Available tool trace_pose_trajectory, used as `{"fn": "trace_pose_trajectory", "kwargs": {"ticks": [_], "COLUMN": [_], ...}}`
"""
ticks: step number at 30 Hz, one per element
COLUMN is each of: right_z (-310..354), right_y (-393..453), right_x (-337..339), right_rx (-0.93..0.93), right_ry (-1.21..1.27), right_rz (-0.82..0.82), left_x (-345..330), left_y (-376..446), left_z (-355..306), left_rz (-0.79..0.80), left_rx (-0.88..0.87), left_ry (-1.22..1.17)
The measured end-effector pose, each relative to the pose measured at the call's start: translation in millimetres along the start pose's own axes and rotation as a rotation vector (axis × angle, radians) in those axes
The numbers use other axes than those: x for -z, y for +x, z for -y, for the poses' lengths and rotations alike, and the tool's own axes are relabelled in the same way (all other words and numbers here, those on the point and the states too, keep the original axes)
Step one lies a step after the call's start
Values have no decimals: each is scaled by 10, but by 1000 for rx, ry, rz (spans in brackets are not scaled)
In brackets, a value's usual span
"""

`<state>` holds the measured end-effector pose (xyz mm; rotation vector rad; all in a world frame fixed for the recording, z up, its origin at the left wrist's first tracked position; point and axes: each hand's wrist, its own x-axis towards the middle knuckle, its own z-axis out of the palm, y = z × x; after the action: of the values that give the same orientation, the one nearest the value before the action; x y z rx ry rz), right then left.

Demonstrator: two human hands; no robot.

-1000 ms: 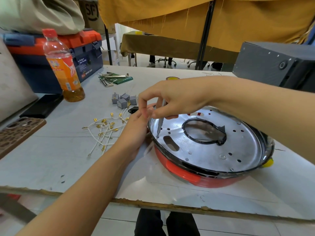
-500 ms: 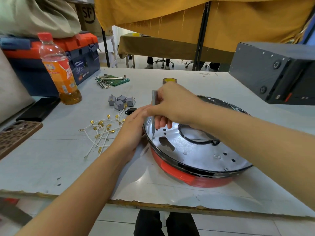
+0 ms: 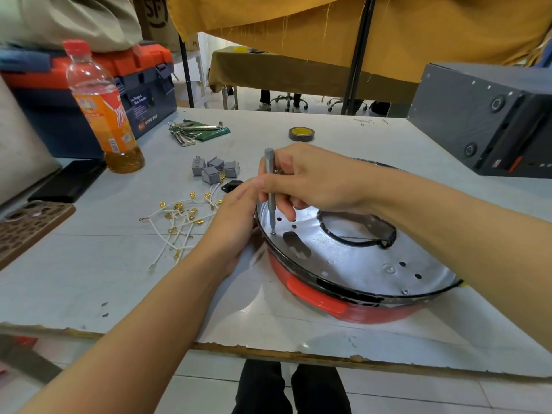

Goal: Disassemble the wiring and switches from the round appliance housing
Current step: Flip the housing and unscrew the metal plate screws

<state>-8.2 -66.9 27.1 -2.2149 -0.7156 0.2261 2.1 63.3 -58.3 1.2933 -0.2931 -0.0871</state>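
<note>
right hand [image 3: 313, 180] fingers now clamping the screwdriver [image 3: 270, 189] upright, tip seated on a screw near the housing [image 3: 343, 306] rim on the counter [image 3: 89, 279]; left hand [image 3: 236, 222] fingers curling on the rim, bracing. unscrewing starting; wires [image 3: 179, 222] and switches [image 3: 213, 170] already out.

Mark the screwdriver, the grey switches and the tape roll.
screwdriver [image 3: 271, 186]: head view, mid-shaft, below the right hand's pinch.
grey switches [image 3: 212, 171]: head view, centre of the cluster on the table.
tape roll [image 3: 301, 134]: head view, front wall of the roll.
</note>
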Motion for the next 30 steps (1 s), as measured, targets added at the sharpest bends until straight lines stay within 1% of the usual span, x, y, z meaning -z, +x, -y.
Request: {"fn": "trace_pose_trajectory", "kwargs": {"ticks": [5, 9, 13, 17, 21, 24, 27, 30], "right_z": [-42, -25, 29, 41, 30, 23, 29, 5], "right_y": [-39, -86, -78, -64, -73, -65, -48, -27], "right_x": [69, 128, 42, -126, -33, 40, 64, 80], "right_rx": [10, -4, -33, -28, -47, -54, -39, -15], "right_ry": [49, 63, 51, -59, -149, -147, -162, -73], "right_rz": [72, 120, 58, -109, -190, -198, -146, -140], "left_x": [-17, -27, -18, -36, -1, 21, 45, 42], "left_y": [-16, -37, -46, -36, -20, -8, 6, 11], "left_z": [-31, -68, -61, -53, -47, -30, -24, -18], "left_rz": [3, -13, -4, 8, 34, 29, -3, -29], "left_rx": [-8, 30, -14, -37, -46, -16, 6, 20], "left_ry": [20, -20, 50, 100, 116, 90, 106, 79]}}
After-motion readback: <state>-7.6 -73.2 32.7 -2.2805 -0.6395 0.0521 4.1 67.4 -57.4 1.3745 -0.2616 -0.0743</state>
